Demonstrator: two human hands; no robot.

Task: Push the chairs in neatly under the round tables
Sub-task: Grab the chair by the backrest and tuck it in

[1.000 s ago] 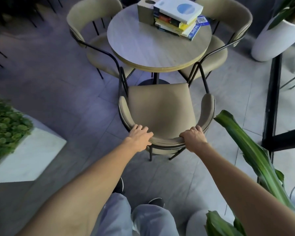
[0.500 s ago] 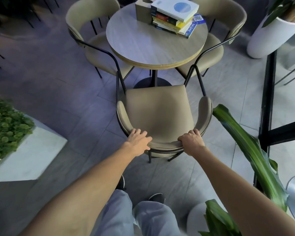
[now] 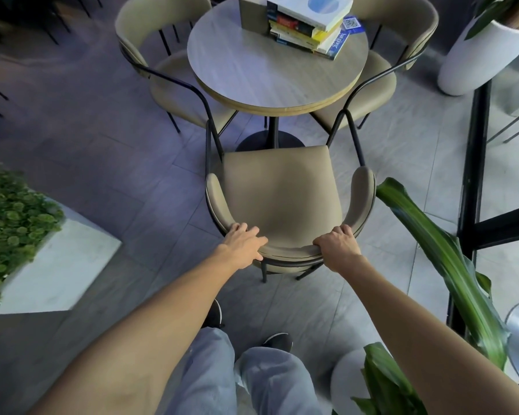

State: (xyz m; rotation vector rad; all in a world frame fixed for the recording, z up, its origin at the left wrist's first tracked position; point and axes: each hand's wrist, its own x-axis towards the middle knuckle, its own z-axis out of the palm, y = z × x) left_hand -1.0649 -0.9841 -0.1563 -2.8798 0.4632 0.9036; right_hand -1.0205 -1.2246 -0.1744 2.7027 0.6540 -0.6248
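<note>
The risk from here is a crooked push — the left hand [image 3: 242, 246] lies mostly flat over the backrest with fingers only loosely curled, while the right hand [image 3: 338, 249] is wrapped tight around it, so uneven force could swing the chair [image 3: 277, 193] into the side chairs' frames or the leaf [image 3: 432, 250] beside its right arm. The chair is tan-padded on thin black legs, its seat's front edge near the table [image 3: 252, 82] base but apparently not yet under the top.
</note>
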